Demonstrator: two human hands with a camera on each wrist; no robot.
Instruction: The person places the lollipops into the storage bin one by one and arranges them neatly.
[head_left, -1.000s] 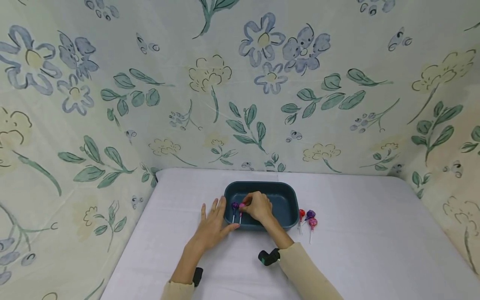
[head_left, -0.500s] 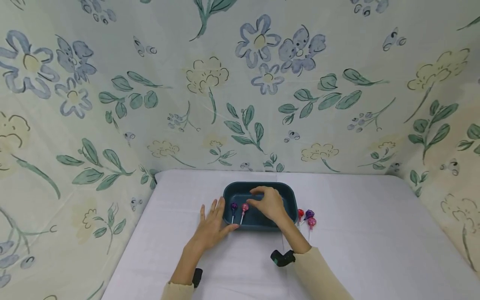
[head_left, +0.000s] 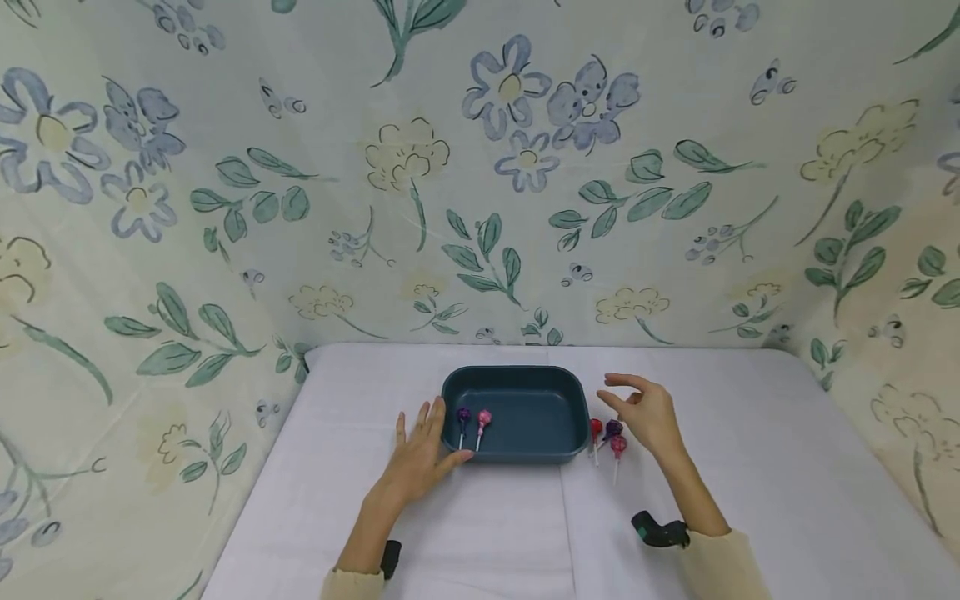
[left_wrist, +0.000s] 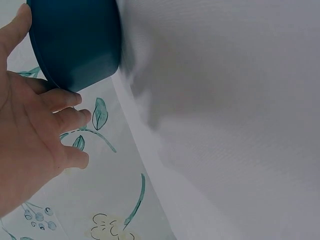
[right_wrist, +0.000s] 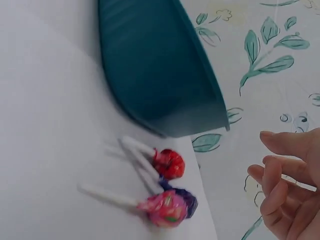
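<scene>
A dark teal tray stands on the white table. Inside it, at the left end, lie a purple lollipop and a pink lollipop, side by side. My left hand rests against the tray's left wall with its fingers spread. Just outside the tray's right wall, a red lollipop, a second purple lollipop and a second pink lollipop lie close together. Above and beside them hovers my right hand, thumb and index finger apart, with nothing between them.
White cloth covers the table. A flower-patterned curtain hangs behind it and along both sides. Each wrist wears a black camera, such as the right camera.
My right hand let go of the pink lollipop inside the tray and moved right, out over the lollipops on the table. The left hand stayed at the tray's left wall.
</scene>
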